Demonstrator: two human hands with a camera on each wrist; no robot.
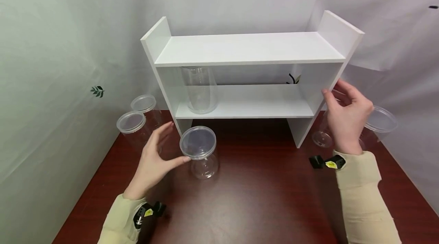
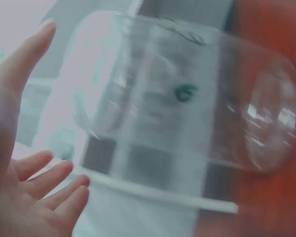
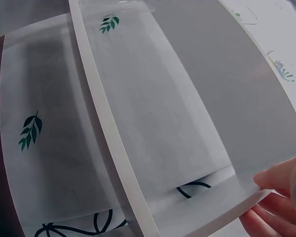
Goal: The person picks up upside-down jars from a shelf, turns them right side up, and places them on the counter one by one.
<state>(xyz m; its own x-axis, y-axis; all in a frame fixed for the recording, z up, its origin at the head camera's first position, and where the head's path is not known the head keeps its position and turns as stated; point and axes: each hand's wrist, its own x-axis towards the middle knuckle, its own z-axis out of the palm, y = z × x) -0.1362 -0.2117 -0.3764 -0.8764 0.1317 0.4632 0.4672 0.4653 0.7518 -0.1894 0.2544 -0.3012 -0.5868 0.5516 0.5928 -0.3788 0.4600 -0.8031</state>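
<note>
My left hand (image 1: pixel 151 164), thumb and fingers spread wide, is beside a clear lidded jar (image 1: pixel 204 166) that stands upright on the table. In the head view the thumb tip overlaps the edge of its lid (image 1: pixel 198 143); in the left wrist view the clear jar (image 2: pixel 158 98) lies beyond the spread fingers. My right hand (image 1: pixel 350 116) pinches the front edge of the right side panel of a white two-tier shelf (image 1: pixel 253 48). In the right wrist view the thumb is on the inner face of the panel (image 3: pixel 212 215), with fingers around its outside.
Another clear jar (image 1: pixel 200 90) stands at the left end of the shelf's lower tier. Two lidded jars, one nearer (image 1: pixel 132 122) and one behind (image 1: pixel 144 103), stand left of the shelf. More clear containers (image 1: pixel 381 119) are at the right, partly hidden behind my right hand. Pale sheets (image 1: pixel 61 65) surround the dark red table (image 1: pixel 247 202).
</note>
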